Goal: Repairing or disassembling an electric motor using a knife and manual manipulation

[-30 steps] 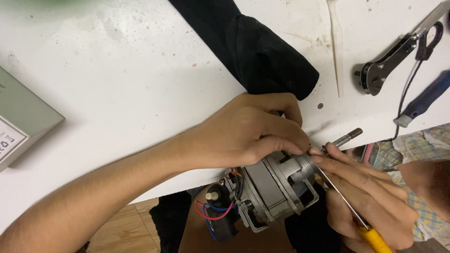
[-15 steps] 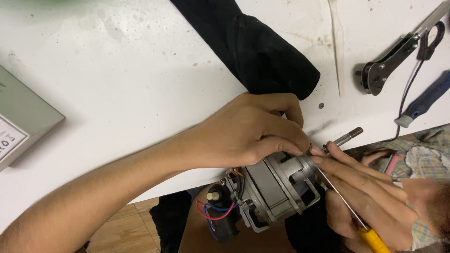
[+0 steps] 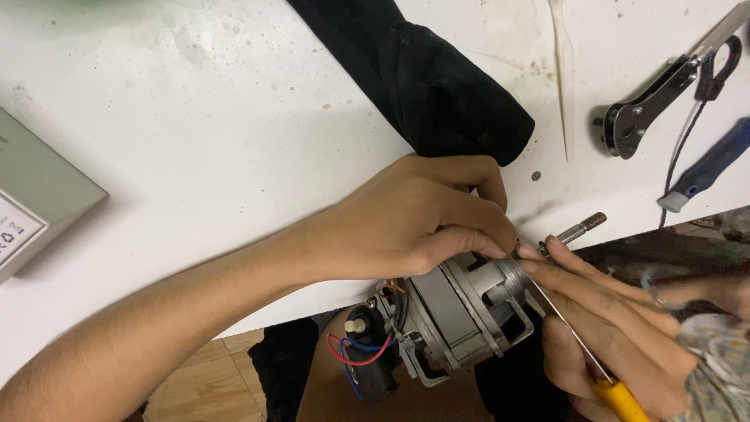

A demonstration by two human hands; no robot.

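A small electric motor [image 3: 461, 312] with a grey metal housing is held just off the near edge of the white table [image 3: 195, 156], its threaded shaft [image 3: 578, 229] pointing up and to the right over the table edge. The left hand [image 3: 414, 219] is laid over the top of the motor, its grip pressed together with fingertips pinched at the collar where the shaft leaves the housing. The right hand [image 3: 617, 328] is brought in from the lower right; its grip is closed around a thin screwdriver [image 3: 578, 344] with a yellow handle, whose tip is set at that same collar. Red and blue wires [image 3: 355, 359] are seen at the motor's rear end. On the table, a black cloth [image 3: 430, 78] lies just beyond the left hand, while pliers [image 3: 664, 94] and a blue-handled tool [image 3: 707, 168] are placed at the far right. A grey box [image 3: 35, 199] sits at the left edge.
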